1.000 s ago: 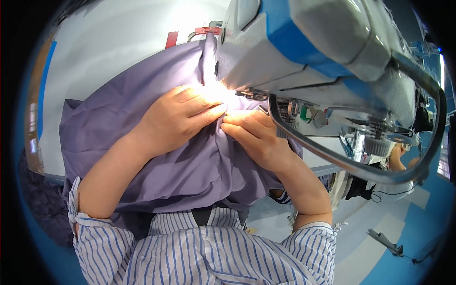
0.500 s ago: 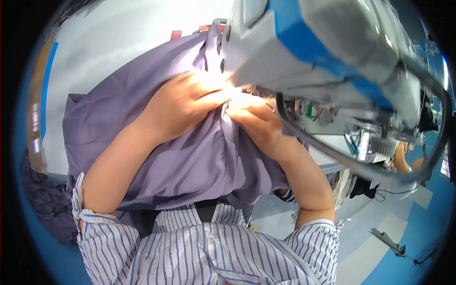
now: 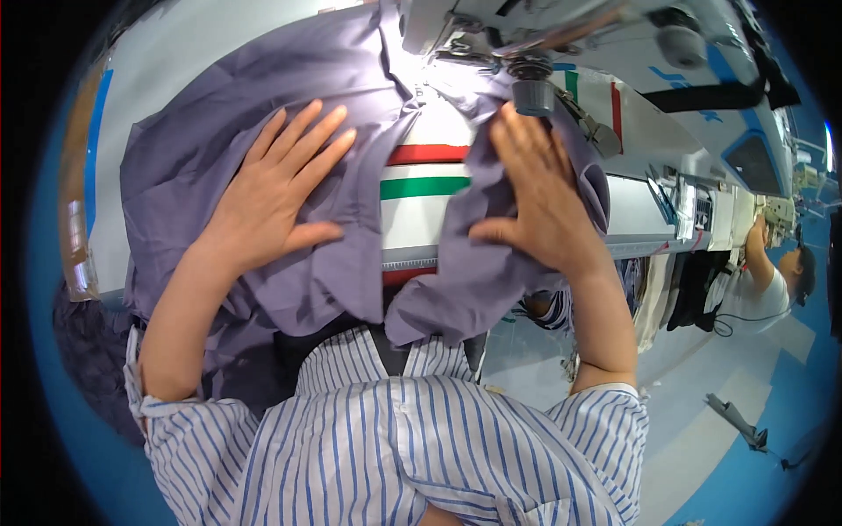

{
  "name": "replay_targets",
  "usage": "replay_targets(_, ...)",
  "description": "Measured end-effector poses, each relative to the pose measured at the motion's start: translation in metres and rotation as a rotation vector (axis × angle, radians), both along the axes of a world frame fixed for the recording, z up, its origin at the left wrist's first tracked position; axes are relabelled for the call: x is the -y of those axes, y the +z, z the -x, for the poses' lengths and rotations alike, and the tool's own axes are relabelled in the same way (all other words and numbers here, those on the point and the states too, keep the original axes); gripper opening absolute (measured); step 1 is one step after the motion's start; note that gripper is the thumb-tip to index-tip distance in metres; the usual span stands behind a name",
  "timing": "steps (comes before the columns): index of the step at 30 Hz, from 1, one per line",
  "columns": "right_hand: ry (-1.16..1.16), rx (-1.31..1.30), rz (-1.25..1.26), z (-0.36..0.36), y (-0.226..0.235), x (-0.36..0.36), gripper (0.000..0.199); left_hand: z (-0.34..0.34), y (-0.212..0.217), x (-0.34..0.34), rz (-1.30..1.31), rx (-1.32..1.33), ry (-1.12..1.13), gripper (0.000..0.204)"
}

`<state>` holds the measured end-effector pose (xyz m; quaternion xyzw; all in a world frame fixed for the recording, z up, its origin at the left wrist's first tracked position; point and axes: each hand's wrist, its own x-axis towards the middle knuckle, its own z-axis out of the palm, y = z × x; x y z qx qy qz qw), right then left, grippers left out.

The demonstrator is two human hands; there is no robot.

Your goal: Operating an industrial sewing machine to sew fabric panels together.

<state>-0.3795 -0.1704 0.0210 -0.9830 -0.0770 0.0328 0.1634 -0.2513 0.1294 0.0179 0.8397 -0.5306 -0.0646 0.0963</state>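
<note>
Purple-grey cloth (image 3: 338, 276) lies bunched over the table, parted below the sewing machine's needle area so that a strip of tabletop shows. My left hand (image 3: 281, 197) rests flat on the left part, fingers spread toward the machine. On the right part, my right hand (image 3: 539, 193) lies with its thumb out and its other fingers fairly close together. Neither hand grips anything. The sewing machine (image 3: 614, 26) stands at the top right, its lamp shining brightly where the two cloth parts meet; glare hides detail there.
Red and green tape strips (image 3: 425, 187) and a ruler (image 3: 410, 264) mark the table (image 3: 421, 223). Scissors or snips (image 3: 662, 200) lie on its right side. Dark cloth (image 3: 92, 368) is heaped at the lower left. Another person (image 3: 767, 285) sits at the far right.
Both hands have let go of the cloth near the needle and spread apart, flattening on it. The cloth has parted, showing the tabletop. My view of the machine has shifted.
</note>
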Motion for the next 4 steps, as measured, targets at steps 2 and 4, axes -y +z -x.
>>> replay_targets(2, 0.148, -0.111, 0.075, 0.018, 0.002, -0.009, 0.112, 0.005, -0.003, -0.023, -0.067, -0.023, -0.092, 0.087)
replay_targets(4, 0.175, -0.15, 0.056, 0.03, -0.003, -0.009, 0.112, 0.025, -0.008, -0.037, -0.208, 0.005, -0.195, 0.086)
